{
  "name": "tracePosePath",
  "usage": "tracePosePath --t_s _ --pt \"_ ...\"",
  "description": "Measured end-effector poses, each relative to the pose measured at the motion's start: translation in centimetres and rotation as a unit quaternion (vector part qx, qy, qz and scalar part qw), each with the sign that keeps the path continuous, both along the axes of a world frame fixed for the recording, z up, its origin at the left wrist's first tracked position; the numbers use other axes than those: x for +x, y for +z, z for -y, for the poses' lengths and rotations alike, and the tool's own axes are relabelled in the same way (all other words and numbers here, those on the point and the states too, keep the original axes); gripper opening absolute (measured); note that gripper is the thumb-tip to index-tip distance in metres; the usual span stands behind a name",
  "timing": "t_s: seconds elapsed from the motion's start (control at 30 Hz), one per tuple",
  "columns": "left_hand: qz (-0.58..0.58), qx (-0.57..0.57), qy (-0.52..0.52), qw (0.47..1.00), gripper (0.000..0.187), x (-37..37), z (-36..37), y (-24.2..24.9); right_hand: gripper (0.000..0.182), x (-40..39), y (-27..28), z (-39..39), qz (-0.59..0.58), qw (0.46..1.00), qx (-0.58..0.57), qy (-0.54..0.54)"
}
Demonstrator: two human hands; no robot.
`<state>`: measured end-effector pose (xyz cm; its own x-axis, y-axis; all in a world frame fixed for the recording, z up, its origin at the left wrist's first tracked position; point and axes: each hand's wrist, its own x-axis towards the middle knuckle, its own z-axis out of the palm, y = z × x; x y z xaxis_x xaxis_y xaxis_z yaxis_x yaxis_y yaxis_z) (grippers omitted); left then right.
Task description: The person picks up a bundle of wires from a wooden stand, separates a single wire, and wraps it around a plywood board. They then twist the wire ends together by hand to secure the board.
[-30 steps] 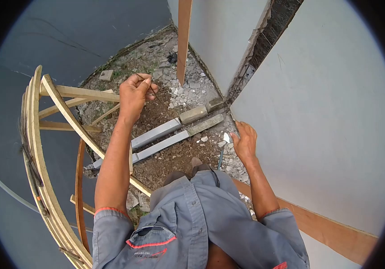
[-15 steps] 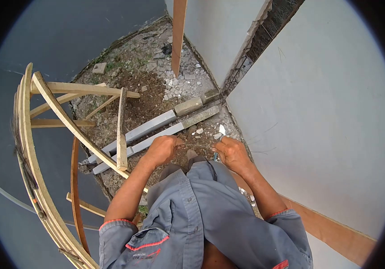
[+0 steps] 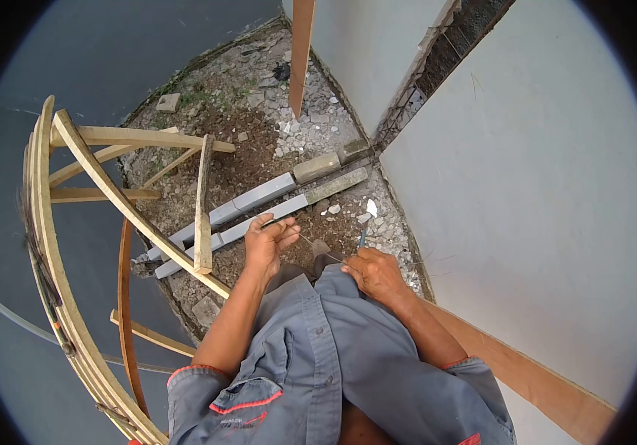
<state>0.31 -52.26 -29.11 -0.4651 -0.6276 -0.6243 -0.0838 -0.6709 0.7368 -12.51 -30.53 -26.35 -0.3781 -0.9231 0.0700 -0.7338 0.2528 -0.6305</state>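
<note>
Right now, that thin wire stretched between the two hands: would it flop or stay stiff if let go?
The wire looks very thin, so it is probably light and bends easily. It runs nearly straight from the left hand to the right hand, so it likely keeps some shape rather than drooping like string.

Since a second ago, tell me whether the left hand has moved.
Yes. The left hand came down from the wooden frame toward the body, now over the grey bars.

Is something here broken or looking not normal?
Yes. The wall has an open vertical gap with rough dark edges, and broken rubble lies scattered on the ground below it.
</note>
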Motion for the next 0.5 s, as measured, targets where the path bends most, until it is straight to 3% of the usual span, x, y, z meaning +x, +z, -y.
tracePosePath --t_s 0.07,0.1,0.2,0.27,0.33,0.5 --pt "0.020 0.071 0.114 0.991 0.032 -0.7 0.2 0.3 0.016 0.2 0.0 0.2 0.007 1.000 0.013 0.008" --pt "0.019 0.071 0.115 0.991 0.032 -0.6 0.6 0.0 0.019 0.3 0.1 0.2 -0.016 0.998 0.052 0.005" --pt "0.006 0.070 0.047 0.996 0.021 0.4 2.2 -1.0 0.023 -0.1 0.1 0.1 -0.059 0.993 0.099 -0.026" --pt "0.034 -0.021 -0.081 0.996 0.013 0.9 2.7 -1.2 0.025 -0.6 0.1 -0.3 -0.079 0.990 0.107 -0.056" --pt "0.046 -0.033 -0.073 0.996 0.010 0.8 2.5 -1.9 0.026 -1.0 0.2 -0.8 -0.064 0.978 0.174 -0.093" --pt "0.034 -0.028 -0.027 0.999 0.009 -0.6 1.5 -2.1 0.024 -1.1 -0.8 -2.9 -0.002 0.979 0.181 -0.088"
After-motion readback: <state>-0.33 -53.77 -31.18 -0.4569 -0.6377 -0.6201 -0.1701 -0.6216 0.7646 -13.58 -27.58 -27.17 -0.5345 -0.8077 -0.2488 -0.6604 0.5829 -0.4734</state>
